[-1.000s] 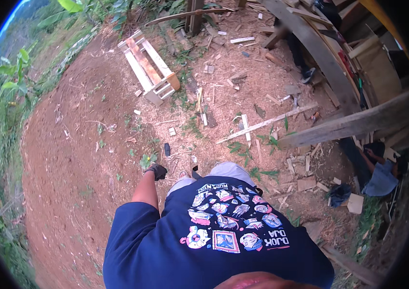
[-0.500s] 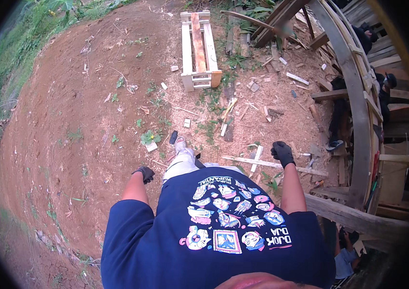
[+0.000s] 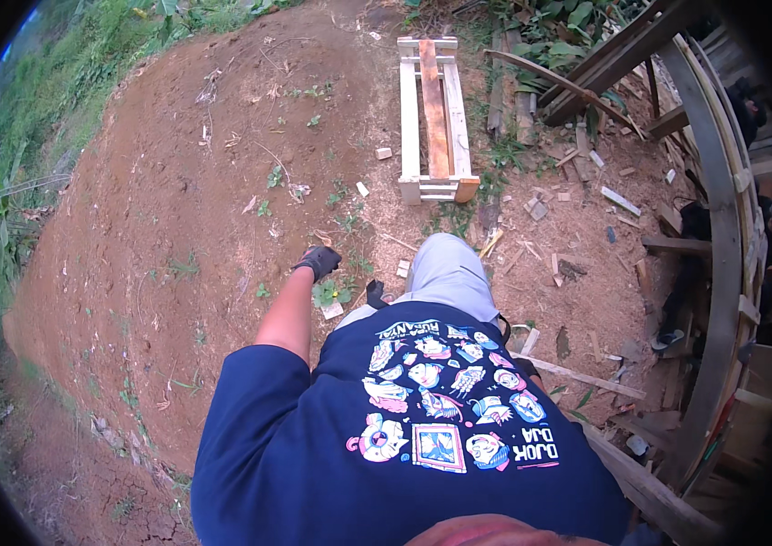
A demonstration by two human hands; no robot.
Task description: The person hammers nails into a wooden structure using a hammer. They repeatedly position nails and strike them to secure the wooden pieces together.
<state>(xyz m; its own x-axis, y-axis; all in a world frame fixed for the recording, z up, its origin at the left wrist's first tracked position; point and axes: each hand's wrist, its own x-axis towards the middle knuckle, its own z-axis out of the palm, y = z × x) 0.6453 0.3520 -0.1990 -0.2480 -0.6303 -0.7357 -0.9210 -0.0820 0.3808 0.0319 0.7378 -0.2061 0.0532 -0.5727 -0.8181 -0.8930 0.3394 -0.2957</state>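
Observation:
My left hand [image 3: 320,262], in a dark glove, swings out in front of me above bare soil, its fingers curled in with nothing visible in them. Only a dark bit of my right hand [image 3: 528,368] shows past the edge of my shirt, so its fingers are hidden. My knee in light grey trousers [image 3: 448,266] is raised forward. Ahead of it stands a low bench-like wooden frame [image 3: 410,118] of pale timber, with a reddish-brown plank [image 3: 433,109] lying lengthwise on it. Neither hand touches the frame.
Sawdust and wood offcuts [image 3: 536,209] litter the ground on the right. A long thin board [image 3: 586,375] lies beside me. Further right stands a timber structure [image 3: 722,227], with a dark-clothed person [image 3: 681,300] behind it. Green plants [image 3: 4,182] edge the soil slope on the left.
My left hand has swung forward while my right hand has dropped back beside my body. One knee has come up in front. The wooden frame now appears further right and lower in view.

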